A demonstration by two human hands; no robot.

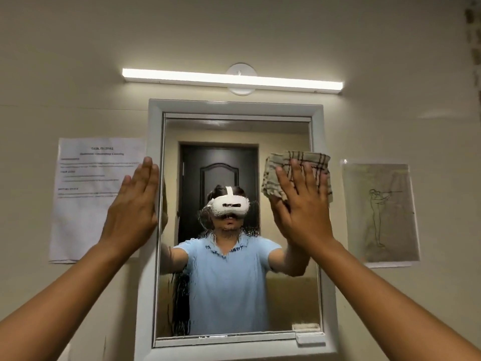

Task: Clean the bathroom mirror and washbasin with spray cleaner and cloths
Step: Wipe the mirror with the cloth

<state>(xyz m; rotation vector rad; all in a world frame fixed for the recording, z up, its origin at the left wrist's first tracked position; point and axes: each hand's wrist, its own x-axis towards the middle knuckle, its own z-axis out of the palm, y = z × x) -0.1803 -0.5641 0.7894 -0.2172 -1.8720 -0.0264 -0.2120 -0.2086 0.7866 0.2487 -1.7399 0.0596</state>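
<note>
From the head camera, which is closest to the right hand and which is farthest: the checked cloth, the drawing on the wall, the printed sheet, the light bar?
1. Checked cloth: under the right hand, pressed on the mirror.
2. Drawing: on the wall just right of the mirror.
3. Light bar: above the mirror.
4. Printed sheet: on the wall left of the mirror, past the left hand.

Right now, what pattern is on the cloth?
The cloth is beige with dark checked stripes, seen in the head view.

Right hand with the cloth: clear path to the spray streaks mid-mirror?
Probably yes. The right hand presses the cloth flat on the mirror; the streaks lie down-left, nothing between. Left hand rests on the frame.
</note>
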